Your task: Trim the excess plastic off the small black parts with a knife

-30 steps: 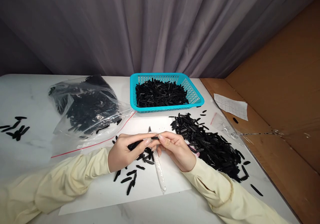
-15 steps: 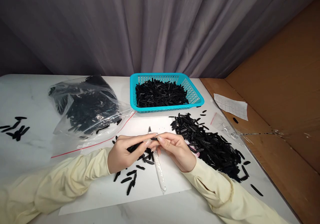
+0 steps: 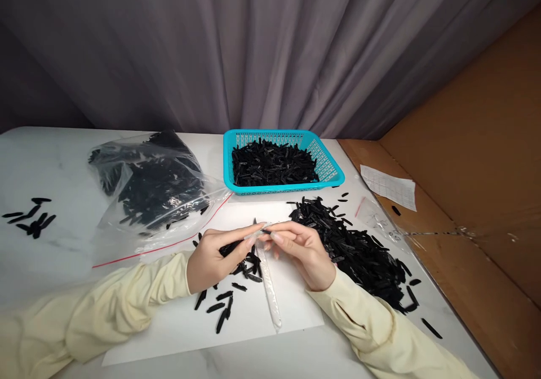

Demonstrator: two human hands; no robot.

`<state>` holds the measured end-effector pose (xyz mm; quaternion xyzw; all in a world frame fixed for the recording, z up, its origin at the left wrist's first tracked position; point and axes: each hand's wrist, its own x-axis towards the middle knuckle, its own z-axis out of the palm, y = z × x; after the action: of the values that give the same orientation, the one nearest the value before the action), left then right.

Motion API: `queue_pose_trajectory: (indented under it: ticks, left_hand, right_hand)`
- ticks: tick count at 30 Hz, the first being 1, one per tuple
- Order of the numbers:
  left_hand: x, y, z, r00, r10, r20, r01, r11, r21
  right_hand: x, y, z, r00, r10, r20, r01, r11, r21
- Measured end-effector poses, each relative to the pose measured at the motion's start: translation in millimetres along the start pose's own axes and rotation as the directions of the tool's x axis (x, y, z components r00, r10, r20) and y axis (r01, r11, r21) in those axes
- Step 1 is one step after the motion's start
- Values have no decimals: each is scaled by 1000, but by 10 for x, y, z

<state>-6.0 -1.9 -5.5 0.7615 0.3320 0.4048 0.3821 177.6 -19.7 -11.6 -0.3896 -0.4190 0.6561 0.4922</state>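
Note:
A small, thin black strip (image 3: 266, 231) is pinched between my hands above the white paper. My left hand (image 3: 211, 260) grips its left end between thumb and fingers; something pale at those fingertips is too small to make out. The fingers of my right hand (image 3: 307, 255) close on the other end. Below the hands lies a knife (image 3: 270, 297) with a pointed blade and a white wrapped handle. Loose black strips (image 3: 220, 305) are scattered on the paper (image 3: 169, 334), some partly hidden under my left hand.
Behind the hands stands a blue basket (image 3: 283, 189) of black strips. A clear zip bag (image 3: 160, 181) full of strips lies to the left, and a large pile (image 3: 355, 255) to the right. Cardboard (image 3: 473, 170) borders the right side, with a paper slip (image 3: 389, 187) on it.
My hands stay pinched together, with the fingers shifted slightly around the strip. The whole view has moved a little, so the basket and bag sit slightly lower.

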Motion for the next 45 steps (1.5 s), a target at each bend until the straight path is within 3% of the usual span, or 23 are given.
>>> queue_pose_trajectory:
  ticks: [3, 5, 7, 9, 11, 12, 14, 16, 21, 28, 32, 38, 41, 43, 45]
  left_hand:
    - [1, -4, 1, 998, -58, 16, 58, 998, 0]
    - [0, -15, 4, 997, -68, 22, 68, 998, 6]
    - [-2, -32, 10, 996, -79, 33, 78, 997, 10]
    - [-1, -49, 17, 992, -118, 47, 118, 993, 14]
    - [4, -61, 22, 984, -166, 63, 165, 986, 30]
    - [9, -63, 22, 982, -179, 63, 176, 983, 45]
    - [20, -62, 18, 983, -177, 57, 172, 982, 80]
    - [27, -58, 10, 986, -156, 60, 150, 984, 91]
    - [19, -64, 9, 984, -141, 111, 136, 990, 48]
    - [3, -99, 49, 983, -143, 119, 131, 986, 102]
    - [0, -93, 50, 982, -136, 128, 122, 986, 115]
    - [-16, -96, 52, 969, -192, 153, 166, 972, 168]
    - [-8, -96, 46, 969, -190, 155, 166, 974, 157]
    - [3, -91, 41, 969, -196, 149, 176, 975, 136]
    - [13, -83, 39, 972, -193, 135, 178, 978, 112]
  right_hand:
    - [129, -247, -67, 971, -211, -113, 173, 946, -274]
    - [290, -449, -94, 907, -404, -116, 303, 820, -485]
    - [461, -626, -81, 866, -500, -4, 366, 639, -677]
    - [566, -741, -18, 821, -552, 146, 400, 374, -837]
    - [553, -779, 92, 779, -548, 304, 456, 165, -874]
    - [503, -770, 158, 770, -513, 381, 504, 122, -855]
    - [355, -701, 292, 764, -394, 511, 601, 146, -786]
    - [205, -592, 397, 777, -300, 553, 617, 191, -763]
    - [93, -363, 475, 843, -238, 482, 537, 312, -784]
    - [154, -350, 429, 880, -211, 425, 475, 383, -792]
    - [161, -393, 376, 853, -196, 484, 521, 383, -762]
    - [131, -433, 302, 738, -130, 662, 669, 275, -691]
    - [83, -458, 291, 736, -83, 672, 672, 212, -710]
    - [54, -465, 273, 748, -99, 656, 656, 262, -708]
    - [30, -442, 235, 791, -163, 589, 597, 415, -687]
